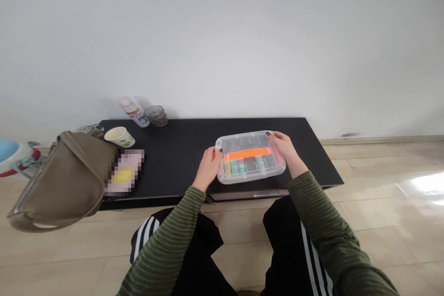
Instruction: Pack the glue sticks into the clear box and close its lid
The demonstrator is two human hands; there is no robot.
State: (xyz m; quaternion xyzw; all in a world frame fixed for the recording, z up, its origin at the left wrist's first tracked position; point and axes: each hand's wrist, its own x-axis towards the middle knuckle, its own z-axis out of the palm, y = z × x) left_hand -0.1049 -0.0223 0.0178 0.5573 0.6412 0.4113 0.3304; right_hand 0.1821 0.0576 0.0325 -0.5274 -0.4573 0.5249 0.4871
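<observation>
Between my hands is a clear plastic battery case (249,173) with its lid on and an orange strip (248,153) across the middle. Several green batteries (237,167) show through the clear plastic, most of them toward its left side. My left hand (209,166) grips the left edge, thumb on top. On the right edge, my right hand (285,150) is closed with its thumb over the upper corner. The case is above the front part of the black table; whether it touches the tabletop I cannot tell.
On the black table (180,148), a spray can (134,112), a dark glass (156,116) and a paper cup (120,137) stand at the left. A brown bag (69,175) overhangs the left end, beside a blurred-out item (125,173). A drawer handle (267,194) is on the front.
</observation>
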